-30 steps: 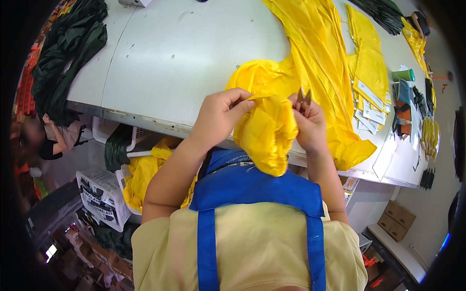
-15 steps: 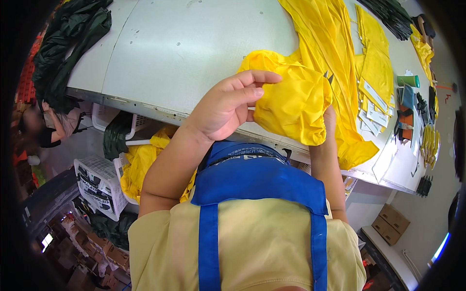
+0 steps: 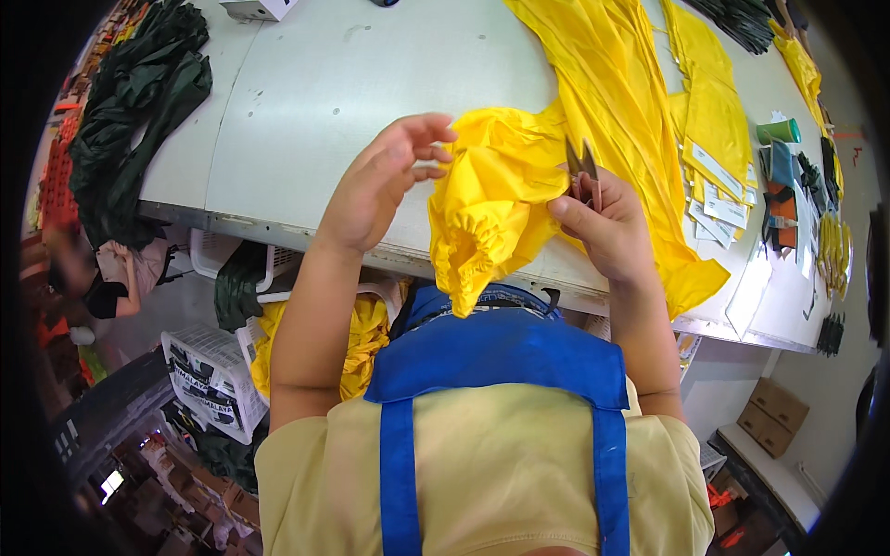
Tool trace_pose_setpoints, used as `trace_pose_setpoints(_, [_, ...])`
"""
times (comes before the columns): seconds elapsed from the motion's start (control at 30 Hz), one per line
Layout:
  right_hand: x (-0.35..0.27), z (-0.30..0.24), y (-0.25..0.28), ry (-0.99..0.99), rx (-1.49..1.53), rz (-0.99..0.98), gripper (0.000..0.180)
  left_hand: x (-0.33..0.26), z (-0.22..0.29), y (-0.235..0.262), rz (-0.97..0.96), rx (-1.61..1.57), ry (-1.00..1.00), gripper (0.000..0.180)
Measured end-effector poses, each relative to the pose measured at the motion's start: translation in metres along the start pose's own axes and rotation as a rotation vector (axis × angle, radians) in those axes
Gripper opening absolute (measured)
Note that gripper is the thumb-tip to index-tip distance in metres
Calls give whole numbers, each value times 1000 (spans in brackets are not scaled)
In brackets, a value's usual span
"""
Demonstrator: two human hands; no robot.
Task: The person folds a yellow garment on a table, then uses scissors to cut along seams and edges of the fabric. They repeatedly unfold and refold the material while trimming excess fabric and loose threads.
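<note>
A yellow garment piece hangs over the table's front edge, its gathered, elastic-looking end turned toward me. My left hand is beside it with fingers apart and slightly curled, a little blurred; the fingertips are close to the cloth, and I cannot tell whether they touch. In my right hand is a small pair of thread snips, blades parted and pointing away from me. The thumb of that hand rests at the garment's right edge. A long spread of yellow fabric lies behind and to the right.
The pale work table bears dark green garments at left. Yellow pieces with white paper tags and a green cup lie right. Below the edge are a white basket and yellow cloth. Another person works far left.
My left hand has drawn back leftward from the cloth. The garment piece has turned and hangs lower, showing its gathered end. My right hand and the snips have come out from behind it.
</note>
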State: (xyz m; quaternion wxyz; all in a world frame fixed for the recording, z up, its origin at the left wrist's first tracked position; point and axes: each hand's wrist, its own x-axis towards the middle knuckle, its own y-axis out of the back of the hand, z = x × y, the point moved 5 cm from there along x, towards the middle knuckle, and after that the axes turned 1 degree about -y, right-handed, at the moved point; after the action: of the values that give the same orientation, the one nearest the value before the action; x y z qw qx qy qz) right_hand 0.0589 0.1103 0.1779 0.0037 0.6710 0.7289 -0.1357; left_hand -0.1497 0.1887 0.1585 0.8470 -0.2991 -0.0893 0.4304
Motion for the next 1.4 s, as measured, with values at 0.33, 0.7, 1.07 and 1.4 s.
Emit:
trace_pose_setpoints(0.33, [16, -1, -9, -269, 507, -135, 24, 16, -17, -20, -26, -423, 267, 43])
trace_pose_setpoints(0.7, [-5, -6, -26, -177, 464, -206, 30, 16, -33, 20, -44, -496, 49, 35])
trace_pose_setpoints(1.07, [12, -17, -13, -193, 1018, -32, 20, 25, -8, -3, -181, -586, 64, 57])
trace_pose_setpoints(1.4, [48, 18, 13, 233, -304, 592, 30, -8, 30, -96, 23, 1416, -840, 36])
